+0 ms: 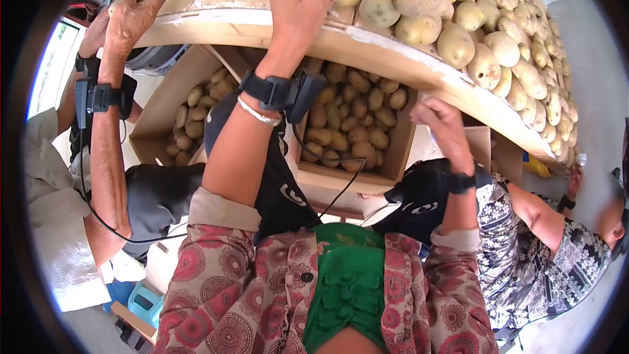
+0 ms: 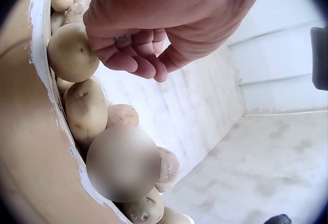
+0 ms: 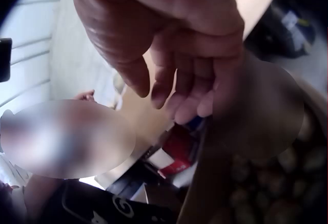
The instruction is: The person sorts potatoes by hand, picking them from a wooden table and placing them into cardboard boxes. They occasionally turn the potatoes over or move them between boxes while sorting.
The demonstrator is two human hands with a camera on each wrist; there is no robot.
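Observation:
In the head view, the left hand is above the cardboard-edged ledge, beside the potatoes. Its fingers are curled toward the palm; nothing shows in them. The left wrist view has this hand over a round potato near the white-edged rim; whether they touch cannot be told. Below the ledge, the right hand hangs to the right of a box of smaller potatoes. In the right wrist view, its fingers are loosely bent and hold nothing visible.
A second potato box stands lower left. Someone's hand reaches onto the ledge at left; another person in patterned clothes is at right. A cable crosses near the lap. A blue stool is lower left.

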